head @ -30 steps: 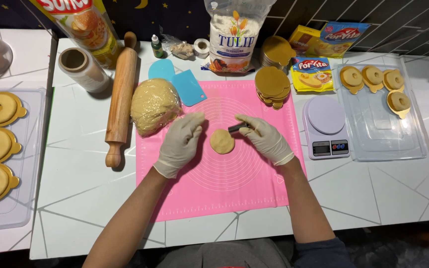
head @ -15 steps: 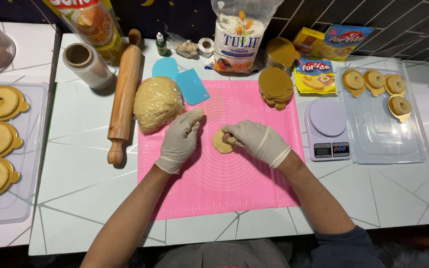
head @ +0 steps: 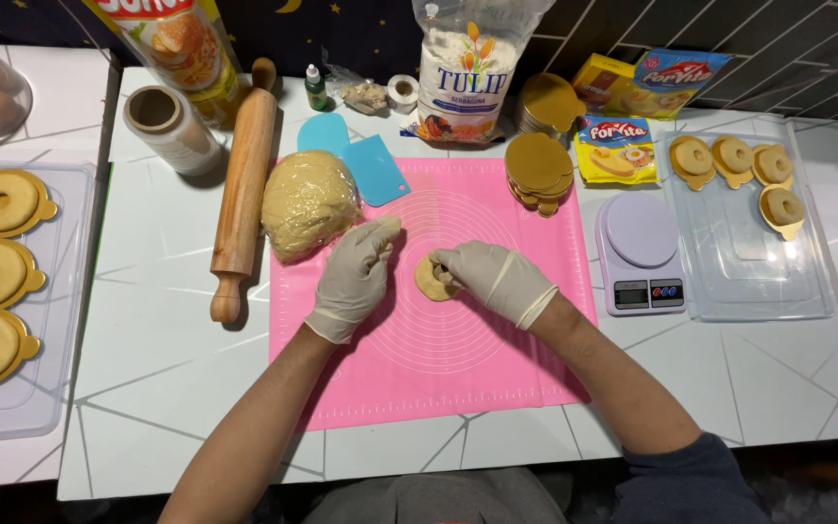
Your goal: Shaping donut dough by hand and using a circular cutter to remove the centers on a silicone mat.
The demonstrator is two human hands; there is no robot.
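Dough disc (head: pixel 433 279) lies mid-mat (head: pixel 497 388), right hand (head: pixel 497 278) pinching its edge; left hand (head: pixel 354 278) beside, fingers loosely curled, holding nothing. Advise light, even pressure to keep disc round.

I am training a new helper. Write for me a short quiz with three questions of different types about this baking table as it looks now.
1. True or false: the right hand touches the small dough disc on the pink mat.
2. What lies directly left of the big dough lump? A) kitchen scale B) wooden rolling pin C) flour bag
3. Fill in: the left hand wears a white ____.

Key: 1 true. 2 B, the wooden rolling pin. 3 glove.
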